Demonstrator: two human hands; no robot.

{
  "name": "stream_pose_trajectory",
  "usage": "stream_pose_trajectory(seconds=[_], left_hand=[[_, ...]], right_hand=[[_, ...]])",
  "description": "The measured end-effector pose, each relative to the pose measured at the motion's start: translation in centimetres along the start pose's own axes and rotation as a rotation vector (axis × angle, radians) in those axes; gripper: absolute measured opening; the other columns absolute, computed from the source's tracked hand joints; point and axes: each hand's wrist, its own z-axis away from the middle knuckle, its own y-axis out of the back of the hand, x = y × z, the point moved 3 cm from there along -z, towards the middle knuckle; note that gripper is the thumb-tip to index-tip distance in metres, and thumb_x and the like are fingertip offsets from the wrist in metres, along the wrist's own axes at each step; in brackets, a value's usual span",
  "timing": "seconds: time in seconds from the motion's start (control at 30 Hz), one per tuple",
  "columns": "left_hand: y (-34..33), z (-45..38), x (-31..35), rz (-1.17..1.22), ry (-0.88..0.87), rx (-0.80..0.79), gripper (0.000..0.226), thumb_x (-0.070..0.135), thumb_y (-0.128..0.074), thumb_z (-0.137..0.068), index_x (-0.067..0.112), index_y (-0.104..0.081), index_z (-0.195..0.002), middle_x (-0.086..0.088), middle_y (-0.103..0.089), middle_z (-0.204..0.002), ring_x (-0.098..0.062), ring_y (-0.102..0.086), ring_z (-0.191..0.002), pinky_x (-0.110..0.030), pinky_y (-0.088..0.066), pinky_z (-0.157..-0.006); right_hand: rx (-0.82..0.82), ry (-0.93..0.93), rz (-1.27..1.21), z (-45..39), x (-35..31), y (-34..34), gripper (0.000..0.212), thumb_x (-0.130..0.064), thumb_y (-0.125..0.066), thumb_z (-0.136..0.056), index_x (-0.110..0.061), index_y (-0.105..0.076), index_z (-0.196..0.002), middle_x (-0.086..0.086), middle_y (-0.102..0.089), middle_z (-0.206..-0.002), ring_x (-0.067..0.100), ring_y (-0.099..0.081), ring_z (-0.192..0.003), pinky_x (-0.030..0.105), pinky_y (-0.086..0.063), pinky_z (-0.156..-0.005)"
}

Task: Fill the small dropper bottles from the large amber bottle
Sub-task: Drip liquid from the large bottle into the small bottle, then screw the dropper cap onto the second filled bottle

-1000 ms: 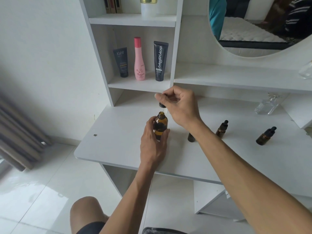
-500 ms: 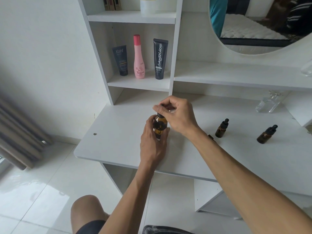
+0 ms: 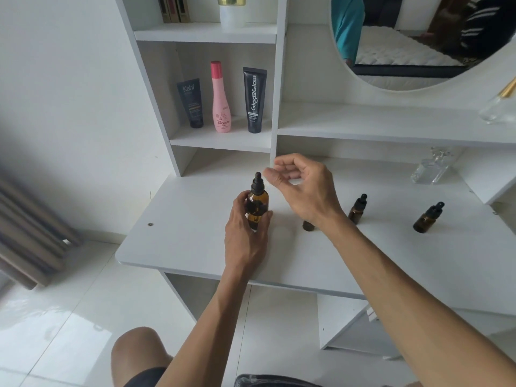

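The left hand (image 3: 245, 236) is wrapping its fingers and thumb around the large amber glass bottle (image 3: 258, 208), which is standing upright on the white dressing-table top (image 3: 195, 236) with its black dropper cap (image 3: 257, 184) seated on the neck. The right hand (image 3: 304, 188) is hovering just to the right of that cap, its fingers loosely curled and holding nothing, thumb and forefinger apart from the rubber bulb. Partly hidden behind the right wrist, a small amber bottle (image 3: 308, 225) is sitting on the table to the right of the large amber bottle; whether it carries a cap cannot be told. Farther right from the large bottle, a small amber dropper bottle with a black cap (image 3: 357, 208) is standing, and well beyond it another small capped amber dropper bottle (image 3: 428, 217) is standing too. Behind these, far to the right of the large bottle, a clear glass perfume bottle (image 3: 430, 169) is resting under the white shelf. Above and behind the large bottle, a shelf cubby is holding a dark grey tube (image 3: 190, 102), a pink plastic bottle (image 3: 221, 98) and a black tube (image 3: 254, 99) side by side. Up and to the right, a round mirror (image 3: 413, 40) is showing a bed.
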Motion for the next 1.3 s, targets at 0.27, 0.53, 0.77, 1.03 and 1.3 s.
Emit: stream_pose_trajectory(seconds=[0.27, 0.53, 0.77, 1.03, 1.3], left_hand=[[0.0, 0.0, 0.0, -0.002, -0.002, 0.005, 0.051, 0.027, -0.070, -0.095, 0.035, -0.045, -0.138, 0.021, -0.059, -0.110, -0.012, -0.065, -0.098, -0.015, -0.045, -0.079], [0.0, 0.3, 0.1, -0.047, 0.022, 0.009, 0.068, 0.032, -0.072, -0.092, 0.028, -0.035, -0.149, 0.010, -0.063, -0.127, -0.017, -0.069, -0.095, -0.018, -0.043, -0.079], [0.4, 1.4, 1.1, -0.102, -0.023, 0.172, 0.082, 0.029, -0.083, -0.084, 0.013, -0.034, -0.148, 0.001, -0.047, -0.136, -0.017, -0.050, -0.126, -0.038, -0.046, -0.106], [-1.4, 3.8, 3.5, -0.152, -0.290, 0.168, 0.064, 0.025, -0.086, -0.081, 0.023, -0.044, -0.128, 0.005, -0.048, -0.113, -0.009, -0.049, -0.101, -0.024, -0.043, -0.085], [-6.3, 3.2, 4.3, -0.234, -0.140, -0.309, 0.068, 0.034, -0.073, -0.093, 0.016, -0.039, -0.149, -0.003, -0.055, -0.142, -0.018, -0.052, -0.129, -0.022, -0.038, -0.094]], right_hand=[[0.072, -0.154, 0.378, 3.0, 4.6, 5.9, 0.022, -0.029, -0.074, -0.086, -0.024, -0.071, -0.108, -0.012, -0.073, -0.103, 0.015, -0.066, -0.068, 0.032, -0.055, -0.078], [-0.081, -0.287, 0.652, 6.0, 6.7, 7.2, 0.038, -0.029, -0.071, -0.089, -0.026, -0.064, -0.127, -0.006, -0.069, -0.124, 0.026, -0.063, -0.111, 0.035, -0.050, -0.084], [-0.070, -0.315, 0.698, 6.7, 8.0, 6.8, 0.022, -0.028, -0.069, -0.089, -0.020, -0.067, -0.110, 0.004, -0.074, -0.107, 0.032, -0.068, -0.097, 0.040, -0.057, -0.076], [-0.052, -0.324, 0.689, 6.7, 8.7, 6.6, 0.019, -0.030, -0.065, -0.091, -0.026, -0.068, -0.109, 0.002, -0.074, -0.104, 0.032, -0.067, -0.094, 0.036, -0.056, -0.074], [0.051, -0.177, 0.516, 5.3, 4.7, 8.3, 0.018, -0.029, -0.072, -0.085, -0.026, -0.073, -0.103, -0.009, -0.075, -0.098, 0.018, -0.069, -0.090, 0.034, -0.057, -0.077]])
